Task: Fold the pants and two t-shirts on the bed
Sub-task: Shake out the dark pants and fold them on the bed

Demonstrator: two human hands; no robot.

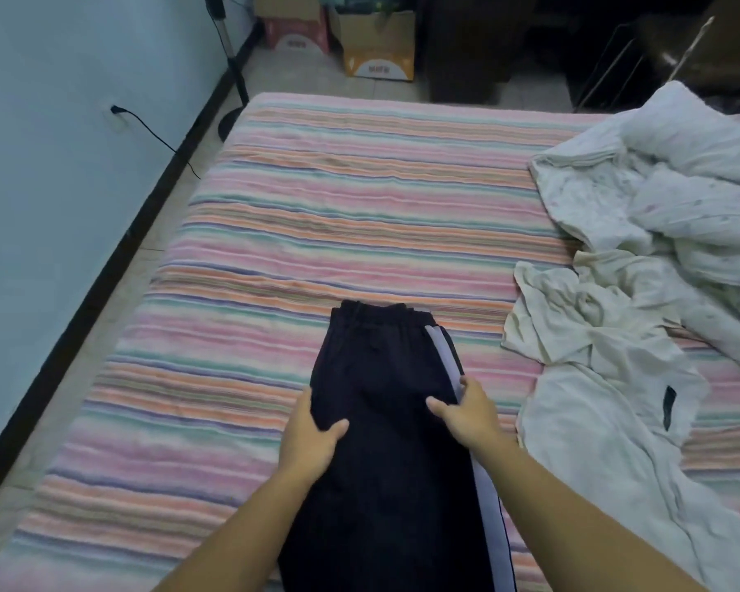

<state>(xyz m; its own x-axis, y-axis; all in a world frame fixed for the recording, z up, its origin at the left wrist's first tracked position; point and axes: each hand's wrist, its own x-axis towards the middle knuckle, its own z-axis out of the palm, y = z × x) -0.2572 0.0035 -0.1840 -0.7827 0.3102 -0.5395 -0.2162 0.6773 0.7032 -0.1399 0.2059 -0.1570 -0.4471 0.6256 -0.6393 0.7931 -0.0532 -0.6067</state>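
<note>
Holding black fabric pants with pale side stripe (381, 369) on pastel-striped bed (317, 207).
Pinched at left edge by left hand (312, 429), at striped edge by right hand (466, 412).

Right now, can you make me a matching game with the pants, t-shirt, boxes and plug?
Things:
1 pants
2 t-shirt
3 boxes
4 plug

Clues:
a on the floor
b white and crumpled
c in the wall
d dark with a pale stripe

Pairs: 1-d, 2-b, 3-a, 4-c.
</note>
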